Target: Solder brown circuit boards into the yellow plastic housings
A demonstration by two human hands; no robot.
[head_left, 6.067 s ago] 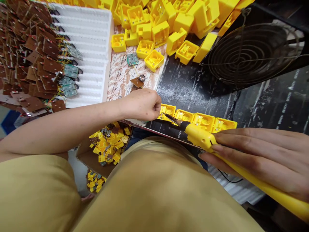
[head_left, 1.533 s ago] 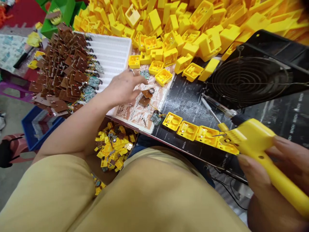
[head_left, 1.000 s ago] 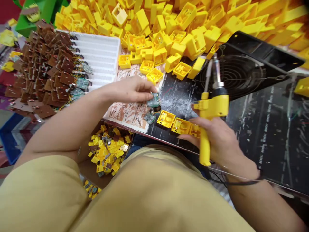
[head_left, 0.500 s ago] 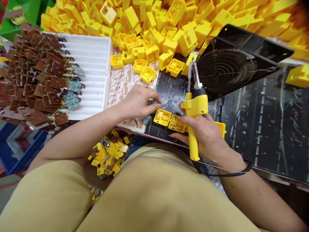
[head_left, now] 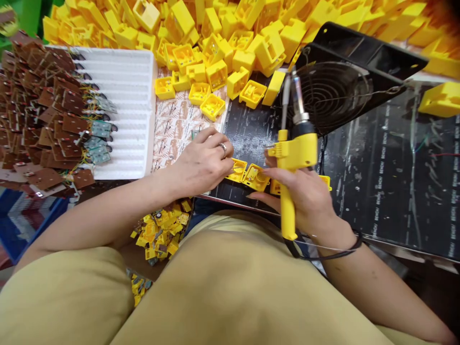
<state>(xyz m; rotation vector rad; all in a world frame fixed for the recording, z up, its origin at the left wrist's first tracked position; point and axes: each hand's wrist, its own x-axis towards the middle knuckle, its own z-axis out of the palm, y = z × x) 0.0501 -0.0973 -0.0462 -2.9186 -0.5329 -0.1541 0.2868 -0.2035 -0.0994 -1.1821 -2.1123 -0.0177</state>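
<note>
My right hand [head_left: 305,201] grips a yellow soldering iron [head_left: 292,158], held upright with its metal tip pointing away from me. My left hand [head_left: 204,160], a ring on one finger, is closed in a pinch at the leftmost of a row of open yellow plastic housings [head_left: 253,176] at the near edge of the black mat [head_left: 377,158]. What the fingers pinch is hidden. My right fingers rest on the same row.
A big heap of yellow housings [head_left: 230,33] fills the back. A white ribbed tray [head_left: 122,110] with brown circuit boards [head_left: 46,105] lies left. A black fan [head_left: 334,91] stands right of centre. A box of yellow scraps [head_left: 161,230] sits below the table edge.
My left hand picked up a small green board from the patterned sheet and brought it to the leftmost housing. My right hand swung the soldering iron upright and settled on the row.
</note>
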